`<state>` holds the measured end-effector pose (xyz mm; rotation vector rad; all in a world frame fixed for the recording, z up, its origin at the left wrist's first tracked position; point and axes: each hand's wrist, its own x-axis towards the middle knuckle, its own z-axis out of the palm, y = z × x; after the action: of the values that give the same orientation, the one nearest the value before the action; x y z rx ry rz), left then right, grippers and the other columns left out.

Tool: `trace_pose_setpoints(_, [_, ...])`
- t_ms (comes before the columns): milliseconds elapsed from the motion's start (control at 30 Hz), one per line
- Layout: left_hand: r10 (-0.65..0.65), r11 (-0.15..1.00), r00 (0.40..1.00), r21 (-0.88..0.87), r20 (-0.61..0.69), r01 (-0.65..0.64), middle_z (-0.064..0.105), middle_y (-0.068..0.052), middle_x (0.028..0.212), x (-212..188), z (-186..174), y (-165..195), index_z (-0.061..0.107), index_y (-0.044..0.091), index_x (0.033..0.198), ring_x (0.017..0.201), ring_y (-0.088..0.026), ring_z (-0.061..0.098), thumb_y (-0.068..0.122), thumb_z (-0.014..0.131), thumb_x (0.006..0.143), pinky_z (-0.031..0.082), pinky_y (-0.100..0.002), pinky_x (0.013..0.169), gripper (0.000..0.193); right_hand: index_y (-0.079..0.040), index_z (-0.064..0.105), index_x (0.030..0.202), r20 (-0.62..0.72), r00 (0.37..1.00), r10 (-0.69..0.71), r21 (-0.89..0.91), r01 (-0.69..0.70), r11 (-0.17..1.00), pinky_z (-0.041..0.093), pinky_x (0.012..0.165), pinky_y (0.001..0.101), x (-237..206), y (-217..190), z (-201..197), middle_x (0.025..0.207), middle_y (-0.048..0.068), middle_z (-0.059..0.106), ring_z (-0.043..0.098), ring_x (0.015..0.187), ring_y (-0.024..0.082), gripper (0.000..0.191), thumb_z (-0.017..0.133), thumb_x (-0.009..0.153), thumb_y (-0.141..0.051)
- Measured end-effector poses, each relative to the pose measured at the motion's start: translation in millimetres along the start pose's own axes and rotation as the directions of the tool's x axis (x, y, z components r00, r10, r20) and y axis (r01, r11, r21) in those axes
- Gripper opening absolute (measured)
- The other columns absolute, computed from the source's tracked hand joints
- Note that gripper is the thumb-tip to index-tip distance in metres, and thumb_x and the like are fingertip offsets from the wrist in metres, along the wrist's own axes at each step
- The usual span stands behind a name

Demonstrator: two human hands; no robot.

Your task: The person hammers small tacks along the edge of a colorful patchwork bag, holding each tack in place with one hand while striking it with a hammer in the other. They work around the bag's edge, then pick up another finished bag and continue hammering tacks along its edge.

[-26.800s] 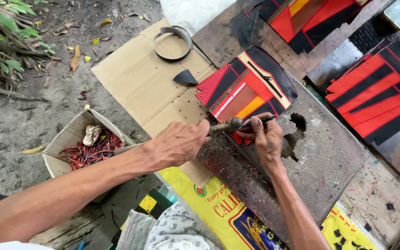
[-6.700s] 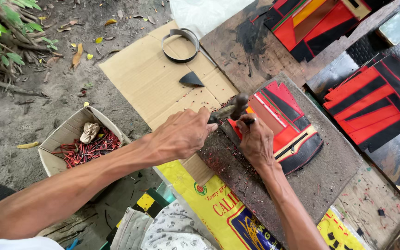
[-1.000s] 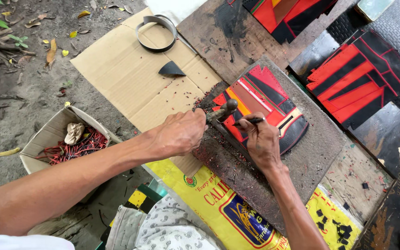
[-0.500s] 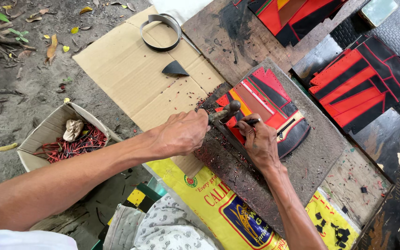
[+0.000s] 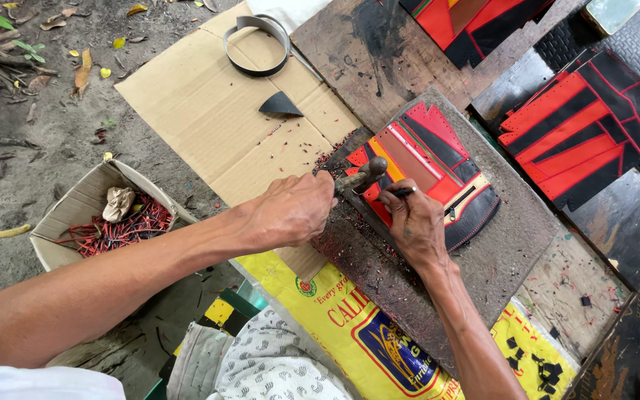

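Your left hand (image 5: 290, 215) is closing in a fist around the handle of a small hammer (image 5: 361, 175), whose metal head is sitting just above the red edge of the leather piece (image 5: 427, 159). Your right hand (image 5: 415, 222) is pinching a thin dark punch tool (image 5: 401, 192) between thumb and fingers, with the rest of the hand pressing down on the piece; the tool's tip is hidden behind your fingers, so it is probably touching the leather, though that cannot be seen for sure.

The leather piece, a panel of red, black, orange and tan strips, is lying flat on a worn dark work board (image 5: 498, 252) speckled with tiny red scraps. Beneath the board, a yellow printed sack (image 5: 350, 326) is spreading toward you. To the left, a sheet of cardboard (image 5: 209, 111) is carrying a small black triangular offcut (image 5: 279, 104) and, farther away, a curled black strap (image 5: 257, 44). A cardboard box (image 5: 75, 222) holding red trimmings is sitting on the dirt ground beside your left forearm. To the right of the board, a second red-and-black stitched panel (image 5: 579, 126) is resting well apart from your hands, and another (image 5: 468, 22) is showing at the top edge.
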<state>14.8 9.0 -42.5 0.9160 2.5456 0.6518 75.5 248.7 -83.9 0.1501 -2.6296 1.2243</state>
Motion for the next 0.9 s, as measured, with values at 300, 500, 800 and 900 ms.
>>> trace_pose_setpoints(300, [-0.054, 0.997, 0.995, -0.052, 0.086, 0.059, 0.063, -0.018, 0.064, -6, -60, 38, 0.057, 0.0, 0.095, 0.055, -0.037, 0.064, 0.036, 0.056, 0.102, 0.047, -0.051, 0.052, 0.037, -0.002, 0.065, 0.103, -0.026, 0.993, -0.118, -0.091, 0.115, 0.989, 0.053, 0.064, 0.0398, 2, -6, 4, 0.086, 0.018, 0.069, 0.071, 0.073, 0.032, 0.009, 0.068, 0.097, -0.006])
trace_pose_setpoints(500, [0.175, 0.965, 0.961, -0.158, -0.213, -0.211, 0.054, -0.013, 0.052, -14, -68, 74, 0.052, -0.003, 0.095, 0.04, -0.028, 0.056, 0.034, 0.054, 0.105, 0.041, -0.046, 0.04, 0.038, -0.002, 0.064, 0.103, -0.038, 0.981, -0.189, -0.158, 0.181, 0.971, 0.052, 0.068, 0.0434, 0, 4, 7, 0.089, 0.019, 0.068, 0.067, 0.079, 0.039, 0.008, 0.066, 0.097, -0.007])
trace_pose_setpoints(800, [0.332, 0.845, 0.806, -0.226, -0.49, -0.485, 0.049, -0.014, 0.06, -17, -82, 89, 0.051, 0.0, 0.1, 0.046, -0.028, 0.054, 0.024, 0.058, 0.108, 0.04, -0.044, 0.046, 0.026, -0.002, 0.061, 0.096, -0.051, 0.976, -0.211, -0.27, 0.19, 0.944, 0.054, 0.071, 0.046, -2, 15, 11, 0.085, 0.019, 0.064, 0.066, 0.082, 0.04, 0.01, 0.069, 0.092, -0.007])
trace_pose_setpoints(900, [0.356, 0.774, 0.751, -0.274, -0.557, -0.57, 0.054, -0.019, 0.07, -16, -81, 99, 0.048, -0.002, 0.107, 0.056, -0.032, 0.059, 0.023, 0.057, 0.109, 0.044, -0.043, 0.052, 0.027, -0.001, 0.066, 0.109, 0.012, 0.993, -0.121, -0.228, 0.121, 0.966, 0.051, 0.062, 0.0478, -1, 10, 10, 0.087, 0.02, 0.067, 0.067, 0.078, 0.04, 0.021, 0.071, 0.09, -0.007])
